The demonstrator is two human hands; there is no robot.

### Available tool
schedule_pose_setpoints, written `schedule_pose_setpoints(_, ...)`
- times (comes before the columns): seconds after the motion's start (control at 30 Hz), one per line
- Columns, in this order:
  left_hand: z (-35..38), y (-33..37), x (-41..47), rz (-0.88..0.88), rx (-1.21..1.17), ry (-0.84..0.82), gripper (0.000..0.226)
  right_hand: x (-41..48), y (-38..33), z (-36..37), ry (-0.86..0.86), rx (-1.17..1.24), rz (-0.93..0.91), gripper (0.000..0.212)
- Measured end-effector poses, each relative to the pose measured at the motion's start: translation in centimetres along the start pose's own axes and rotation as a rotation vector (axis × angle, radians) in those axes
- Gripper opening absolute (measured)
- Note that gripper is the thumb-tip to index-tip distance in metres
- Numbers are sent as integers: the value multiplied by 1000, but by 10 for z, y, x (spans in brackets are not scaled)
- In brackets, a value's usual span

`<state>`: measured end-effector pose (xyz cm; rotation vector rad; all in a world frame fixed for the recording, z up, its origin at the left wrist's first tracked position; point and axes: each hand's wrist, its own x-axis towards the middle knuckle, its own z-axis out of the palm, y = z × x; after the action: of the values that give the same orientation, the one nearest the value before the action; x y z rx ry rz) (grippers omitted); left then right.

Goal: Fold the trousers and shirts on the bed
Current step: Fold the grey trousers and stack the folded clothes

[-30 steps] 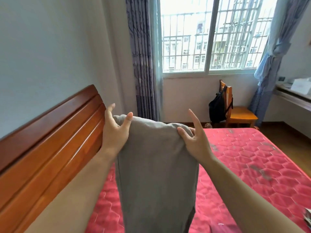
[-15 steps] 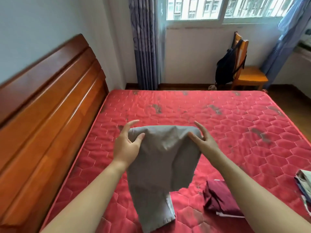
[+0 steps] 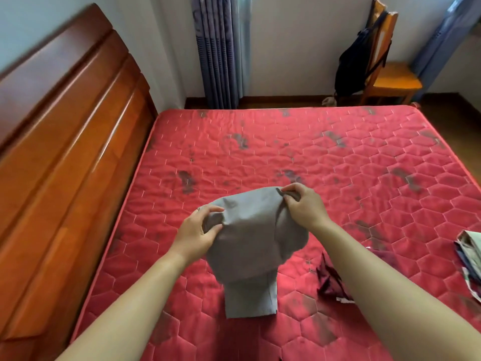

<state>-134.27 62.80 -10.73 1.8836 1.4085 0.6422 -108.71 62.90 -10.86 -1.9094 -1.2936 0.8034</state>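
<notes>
Grey trousers (image 3: 250, 238) hang folded between my hands above the red quilted mattress (image 3: 286, 157). Their lower end rests flat on the mattress near the front. My left hand (image 3: 197, 230) pinches the left side of the top fold. My right hand (image 3: 302, 204) grips the right corner of the same fold, slightly higher and farther away. A dark maroon garment (image 3: 329, 281) lies crumpled on the mattress under my right forearm, partly hidden by it. A light patterned garment (image 3: 468, 259) lies at the right edge of the view.
A tall wooden headboard (image 3: 65, 142) runs along the left side of the bed. Beyond the far edge stand blue curtains (image 3: 218, 50) and a wooden chair (image 3: 387, 74) with a black backpack (image 3: 354, 66) hung on it.
The trousers came down from chest height toward the mattress, and their lower end now lies on it. Both hands went from flat open fingers to pinching the top fold. The view tilted downward.
</notes>
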Motion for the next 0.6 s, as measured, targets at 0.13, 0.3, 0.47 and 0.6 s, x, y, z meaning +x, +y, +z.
schedule_pose_setpoints(0.13,9,14,19,-61,110,192,26,3,-6,-17,-27,-274,-125,18)
schedule_pose_setpoints(0.3,20,19,19,-166,217,199,25,-16,4,-19,-270,-321,-84,66)
schedule_pose_setpoints(0.47,15,26,11,-94,156,326,18,-22,8,-31,-305,-369,-104,53)
schedule_pose_setpoints(0.6,11,25,-7,-54,-72,282,17,-34,2,-28,-182,-433,-193,37)
